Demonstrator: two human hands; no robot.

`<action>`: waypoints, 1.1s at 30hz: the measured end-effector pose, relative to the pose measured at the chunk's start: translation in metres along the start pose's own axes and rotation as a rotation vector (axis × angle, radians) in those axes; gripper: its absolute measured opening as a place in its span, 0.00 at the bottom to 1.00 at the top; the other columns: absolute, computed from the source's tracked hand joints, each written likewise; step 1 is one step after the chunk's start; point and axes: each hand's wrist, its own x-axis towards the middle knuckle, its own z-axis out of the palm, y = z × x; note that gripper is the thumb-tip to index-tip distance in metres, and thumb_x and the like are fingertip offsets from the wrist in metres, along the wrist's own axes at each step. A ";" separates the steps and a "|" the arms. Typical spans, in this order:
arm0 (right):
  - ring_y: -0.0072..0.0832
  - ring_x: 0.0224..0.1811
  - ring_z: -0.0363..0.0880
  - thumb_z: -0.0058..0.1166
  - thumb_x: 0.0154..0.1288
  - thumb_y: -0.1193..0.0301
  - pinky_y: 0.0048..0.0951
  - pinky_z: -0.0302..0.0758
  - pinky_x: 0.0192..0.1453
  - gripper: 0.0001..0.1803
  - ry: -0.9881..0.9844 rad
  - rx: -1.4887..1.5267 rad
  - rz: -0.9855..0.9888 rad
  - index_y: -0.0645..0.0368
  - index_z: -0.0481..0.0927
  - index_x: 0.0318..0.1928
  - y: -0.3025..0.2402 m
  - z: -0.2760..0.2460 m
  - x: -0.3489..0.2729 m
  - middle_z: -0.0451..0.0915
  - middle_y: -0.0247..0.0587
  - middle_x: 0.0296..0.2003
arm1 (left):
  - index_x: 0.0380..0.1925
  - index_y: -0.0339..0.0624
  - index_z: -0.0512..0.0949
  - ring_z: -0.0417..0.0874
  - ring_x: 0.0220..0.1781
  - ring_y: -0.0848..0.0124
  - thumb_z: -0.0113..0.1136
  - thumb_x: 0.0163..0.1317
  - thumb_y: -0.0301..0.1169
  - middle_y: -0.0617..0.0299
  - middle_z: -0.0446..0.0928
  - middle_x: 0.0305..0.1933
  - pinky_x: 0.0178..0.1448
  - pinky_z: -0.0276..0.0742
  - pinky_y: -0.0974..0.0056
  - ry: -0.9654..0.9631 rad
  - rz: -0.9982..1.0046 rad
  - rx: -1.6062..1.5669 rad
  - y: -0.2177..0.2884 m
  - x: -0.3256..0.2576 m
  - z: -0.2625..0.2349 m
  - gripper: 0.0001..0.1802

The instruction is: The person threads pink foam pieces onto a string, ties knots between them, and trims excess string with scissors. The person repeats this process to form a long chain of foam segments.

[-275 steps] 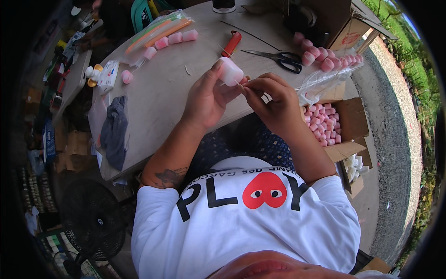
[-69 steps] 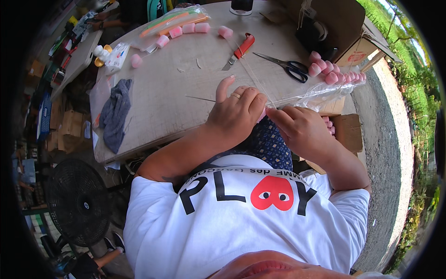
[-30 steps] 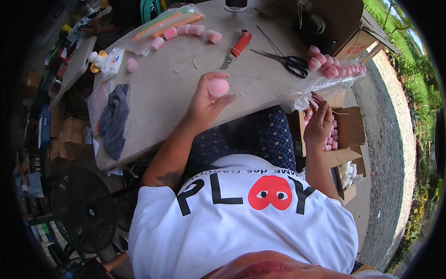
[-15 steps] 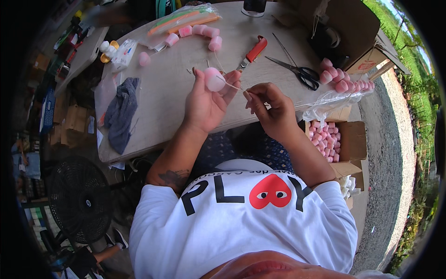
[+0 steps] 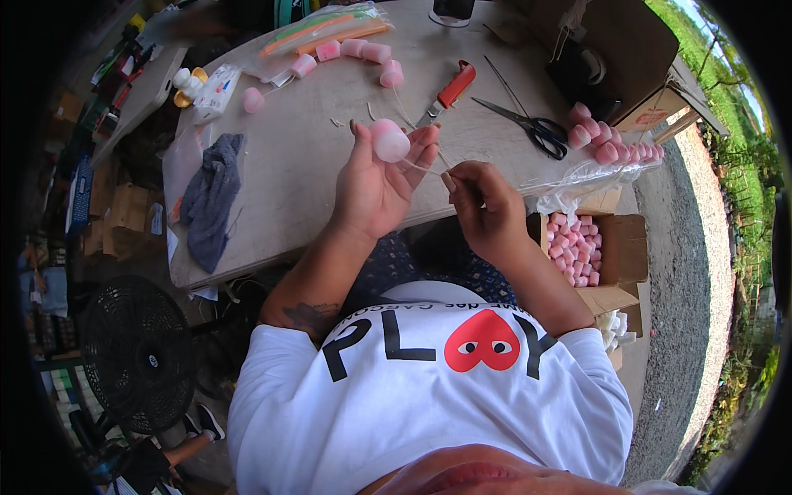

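Palm up over the table, my left hand (image 5: 369,191) cradles a pink-and-white cylinder (image 5: 389,140) between thumb and fingers. My right hand (image 5: 488,202), closed in a pinch, grips a thin white cord (image 5: 422,168) that runs across to the cylinder. A thin, light-coloured stick-like piece shows at the right fingertips; its kind is unclear. Beyond my hands, a curved row of similar pink cylinders (image 5: 353,49) lies strung on cord, which trails back toward my left hand. A red-handled knife (image 5: 454,87) lies just past my left fingertips.
Black-handled scissors (image 5: 544,139) lie at the right, beside a bunch of pink cylinders (image 5: 606,153). An open carton (image 5: 624,247) of loose cylinders stands below the table's right edge. A grey cloth (image 5: 213,198) lies left; a black fan (image 5: 136,355) stands lower left.
The cylinder in my left hand has tilted and shifted slightly right. My right hand has turned slightly and moved down, and the cord now bends lower between my hands.
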 end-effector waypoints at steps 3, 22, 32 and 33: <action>0.37 0.29 0.80 0.60 0.59 0.80 0.29 0.75 0.32 0.09 0.022 0.024 0.012 0.61 0.74 0.39 -0.003 0.000 0.000 0.79 0.46 0.29 | 0.48 0.34 0.63 0.74 0.60 0.58 0.37 0.68 0.58 0.43 0.71 0.54 0.66 0.72 0.57 0.000 0.000 -0.002 0.000 0.000 -0.001 0.33; 0.41 0.27 0.80 0.59 0.57 0.79 0.34 0.75 0.30 0.10 0.094 -0.087 -0.068 0.60 0.75 0.39 0.011 0.012 0.005 0.79 0.46 0.27 | 0.57 0.36 0.66 0.69 0.66 0.64 0.34 0.70 0.58 0.51 0.71 0.59 0.66 0.66 0.63 -0.050 0.132 0.248 -0.028 -0.003 0.004 0.35; 0.40 0.36 0.80 0.58 0.56 0.82 0.32 0.76 0.38 0.12 0.119 -0.134 -0.176 0.59 0.77 0.42 0.011 0.004 -0.001 0.79 0.45 0.34 | 0.61 0.52 0.59 0.63 0.69 0.58 0.42 0.73 0.44 0.55 0.65 0.64 0.69 0.61 0.54 -0.095 0.262 0.354 -0.041 -0.004 0.009 0.21; 0.40 0.36 0.80 0.58 0.56 0.83 0.32 0.76 0.39 0.13 0.140 -0.116 -0.165 0.59 0.78 0.42 0.015 0.004 -0.001 0.79 0.44 0.34 | 0.61 0.51 0.59 0.64 0.69 0.58 0.43 0.73 0.42 0.54 0.65 0.64 0.69 0.62 0.54 -0.120 0.269 0.374 -0.043 -0.004 0.008 0.20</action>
